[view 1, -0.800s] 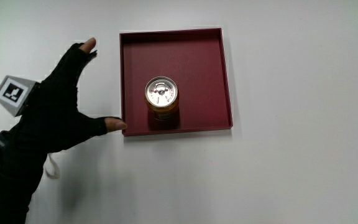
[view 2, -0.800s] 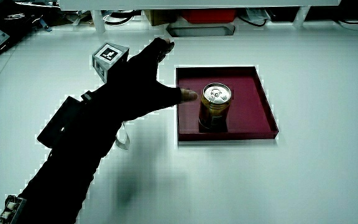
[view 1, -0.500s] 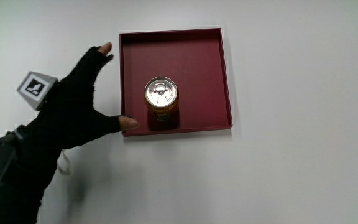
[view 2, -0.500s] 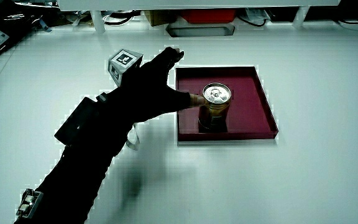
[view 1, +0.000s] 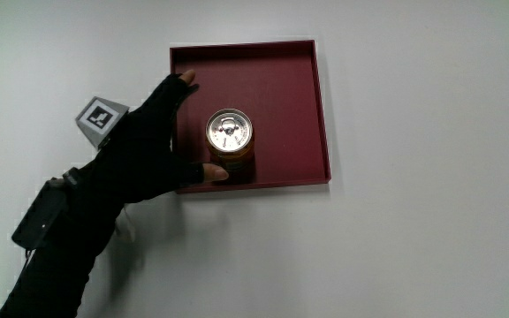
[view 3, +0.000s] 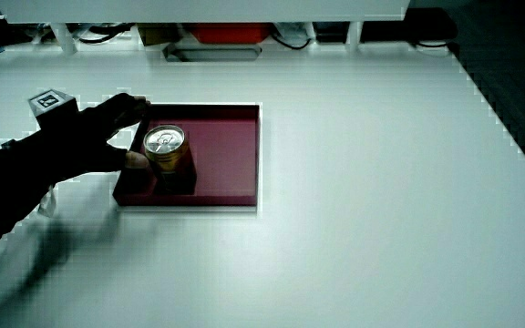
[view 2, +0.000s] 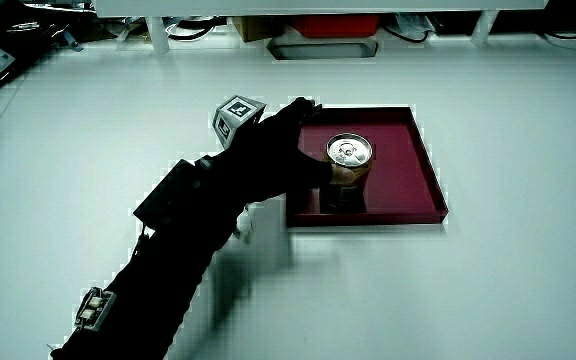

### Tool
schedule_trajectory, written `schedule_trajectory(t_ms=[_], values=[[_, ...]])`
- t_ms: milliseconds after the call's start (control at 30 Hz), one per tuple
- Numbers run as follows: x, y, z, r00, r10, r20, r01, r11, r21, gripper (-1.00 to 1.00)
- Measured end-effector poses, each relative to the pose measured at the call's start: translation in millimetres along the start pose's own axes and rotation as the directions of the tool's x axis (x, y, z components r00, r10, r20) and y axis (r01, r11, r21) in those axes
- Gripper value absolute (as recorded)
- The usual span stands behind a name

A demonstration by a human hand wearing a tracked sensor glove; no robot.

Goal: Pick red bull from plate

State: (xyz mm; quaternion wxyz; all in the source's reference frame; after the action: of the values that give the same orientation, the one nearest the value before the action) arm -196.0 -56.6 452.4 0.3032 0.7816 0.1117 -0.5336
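While the can (view 1: pixel 229 140) stands upright on the plate (view 1: pixel 299 106) near its person-side edge, the hand (view 1: pixel 144 155) reaches over the plate's rim — grip spread, thumb just beside the can, not yet clamped.

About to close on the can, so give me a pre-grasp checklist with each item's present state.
1. Can upright on the red tray: ok.
2. Hand beside the can, fingers spread around it: ok.
3. Thumb tip at the can's side nearer the person: ok; contact cannot tell.
4. Grip closed on the can: not ok, fingers open.
5. Nothing else on the tray beside the can: ok.
6. Tray flat on the table: ok.
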Motion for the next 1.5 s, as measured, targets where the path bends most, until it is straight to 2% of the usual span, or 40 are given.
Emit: schedule_trajectory(t_ms=[33, 100, 133, 167, 233, 267, 300, 333, 400, 667, 800, 833, 867, 967, 1033, 1100, 1167, 1267, 1300, 1367, 1500], values=[[0.8, 2, -2.1, 0.999, 0.037, -0.013, -0.037, 0.9993, -0.004, 0.0], [-3.8, 8, -7.5, 1.0, -0.008, 0.03, 0.009, 0.9997, -0.022, 0.0], [-6.0, 10, -9.2, 1.0, 0.021, -0.001, -0.021, 0.9995, -0.022, 0.0], [-4.7, 12, -12.1, 0.999, 0.031, 0.013, -0.031, 0.9991, -0.03, 0.0], [-7.6, 16, -16.2, 0.999, 0.044, 0.005, -0.044, 0.9984, -0.036, 0.0], [-6.8, 18, -18.8, 0.999, 0.038, 0.021, -0.037, 0.9983, -0.044, 0.0], [-9.7, 20, -20.4, 1.0, 0.028, 0.012, -0.027, 0.9988, -0.04, 0.0], [-11.8, 21, -21.6, 0.999, 0.043, -0.008, -0.043, 0.9984, -0.038, 0.0], [-12.2, 23, -24.7, 0.999, 0.033, 0.007, -0.032, 0.9986, -0.042, 0.0], [-9.3, 26, -29.1, 0.998, 0.05, -0.046, -0.052, 0.9974, -0.051, 0.0], [-7.9, 26, -29.0, 0.999, 0.038, -0.037, -0.04, 0.9982, -0.045, 0.0], [-7.3, 25, -29.2, 0.997, 0.056, -0.048, -0.058, 0.9974, -0.043, 0.04], [-8.0, 26, -29.4, 0.998, 0.028, -0.048, -0.03, 0.9987, -0.04, 0.07], [-7.2, 27, -29.5, 0.997, 0.044, -0.071, -0.046, 0.9985, -0.03, 0.18], [-3.8, 26, -30.4, 0.997, 0.045, -0.062, -0.047, 0.9983, -0.036, 0.25], [-5.5, 28, -31.0, 0.994, 0.05, -0.093, -0.054, 0.9979, -0.037, 0.32], [-5.6, 28, -31.7, 0.996, 0.041, -0.085, -0.042, 0.999, -0.017, 0.39], [-4.1, 26, -31.9, 0.993, 0.07, -0.097, -0.07, 0.9975, 0.004, 0.5], [-4.9, 26, -32.0, 0.994, 0.048, -0.095, -0.048, 0.9988, 0.006, 0.54], [-5.4, 25, -32.4, 0.995, 0.047, -0.086, -0.045, 0.9988, 0.018, 0.61], [-6.1, 24, -32.1, 0.993, 0.049, -0.107, -0.045, 0.9983, 0.037, 0.75]])
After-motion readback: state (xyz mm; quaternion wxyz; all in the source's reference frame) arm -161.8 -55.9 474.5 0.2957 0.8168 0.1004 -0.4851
